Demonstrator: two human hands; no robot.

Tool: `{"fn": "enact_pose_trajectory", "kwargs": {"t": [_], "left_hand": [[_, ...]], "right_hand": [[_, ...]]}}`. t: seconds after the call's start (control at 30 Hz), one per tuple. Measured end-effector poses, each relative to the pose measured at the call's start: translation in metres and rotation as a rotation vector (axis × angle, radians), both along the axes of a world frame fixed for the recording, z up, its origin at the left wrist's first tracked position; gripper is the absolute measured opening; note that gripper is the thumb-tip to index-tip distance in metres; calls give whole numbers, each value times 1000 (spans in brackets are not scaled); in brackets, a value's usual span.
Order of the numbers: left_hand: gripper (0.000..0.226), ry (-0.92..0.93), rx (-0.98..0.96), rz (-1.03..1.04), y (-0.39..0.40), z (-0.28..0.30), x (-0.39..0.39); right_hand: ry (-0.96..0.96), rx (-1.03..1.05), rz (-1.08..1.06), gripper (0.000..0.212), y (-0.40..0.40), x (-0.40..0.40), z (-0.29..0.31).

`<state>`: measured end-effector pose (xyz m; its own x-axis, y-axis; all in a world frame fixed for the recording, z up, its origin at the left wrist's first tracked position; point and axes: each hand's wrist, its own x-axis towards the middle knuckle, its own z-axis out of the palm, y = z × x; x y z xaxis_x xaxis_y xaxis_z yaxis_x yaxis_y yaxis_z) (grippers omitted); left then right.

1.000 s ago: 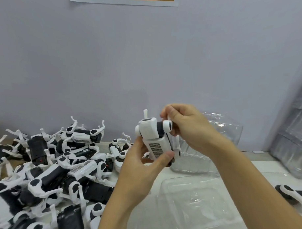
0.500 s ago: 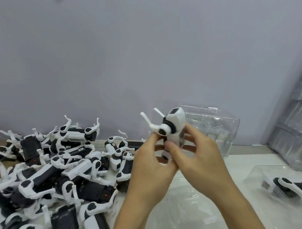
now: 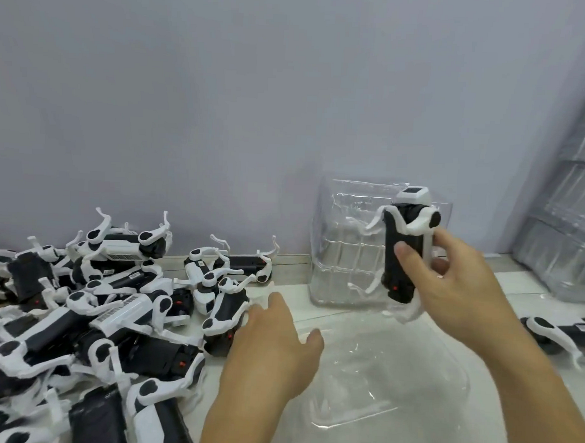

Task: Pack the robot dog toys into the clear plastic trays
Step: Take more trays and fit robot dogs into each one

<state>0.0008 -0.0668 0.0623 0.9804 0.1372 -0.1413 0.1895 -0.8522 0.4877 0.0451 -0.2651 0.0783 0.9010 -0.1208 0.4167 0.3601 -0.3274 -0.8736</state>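
- Where your left-hand fingers (image 3: 275, 307) point, the pile of robot dog toys (image 3: 92, 313) covers the desk (image 3: 520, 295) out to their left, black bodies and white legs tangled together, many lying on their backs.
- Your left hand (image 3: 273, 350) hovers palm down with its fingers straight and spread, holding nothing; the fingertips are just beside the nearest toy of the pile (image 3: 225, 311).
- Below and to the right of those fingers lies a clear plastic tray (image 3: 444, 402), flat on the desk, between your two forearms.
- Beyond it a stack of clear trays (image 3: 343, 256) stands against the wall, behind the toy you are holding.
- Your right hand (image 3: 454, 290) grips one robot dog (image 3: 399, 255) upright, black underside facing you, thumb across its belly and the other fingers curled behind it; it is in the air above the far edge of the flat tray.
- Right of that hand, another dog (image 3: 552, 333) lies on the desk, and more clear trays (image 3: 569, 231) are heaped at the far right.
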Motion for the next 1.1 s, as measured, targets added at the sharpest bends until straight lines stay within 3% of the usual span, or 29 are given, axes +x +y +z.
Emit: {"fn": "enact_pose_trajectory", "kwargs": {"t": [0.1, 0.3, 0.53, 0.73, 0.97, 1.1], "left_hand": [[37, 38, 2, 46, 0, -8, 3], [28, -197, -189, 191, 10, -26, 17], [26, -322, -334, 192, 15, -39, 26], [29, -341, -417, 122, 15, -44, 30], [28, -346, -451, 88, 15, -46, 32], [30, -349, -428, 84, 15, -46, 33]], "right_hand": [[75, -11, 20, 11, -14, -2, -1], [174, -168, 224, 40, -11, -7, 2], [246, -313, 393, 47, 21, -4, -4], [270, -534, 305, 39, 28, 4, -22], [331, -583, 314, 53, 29, 3, -28], [339, -673, 290, 44, 31, 4, -32]]}}
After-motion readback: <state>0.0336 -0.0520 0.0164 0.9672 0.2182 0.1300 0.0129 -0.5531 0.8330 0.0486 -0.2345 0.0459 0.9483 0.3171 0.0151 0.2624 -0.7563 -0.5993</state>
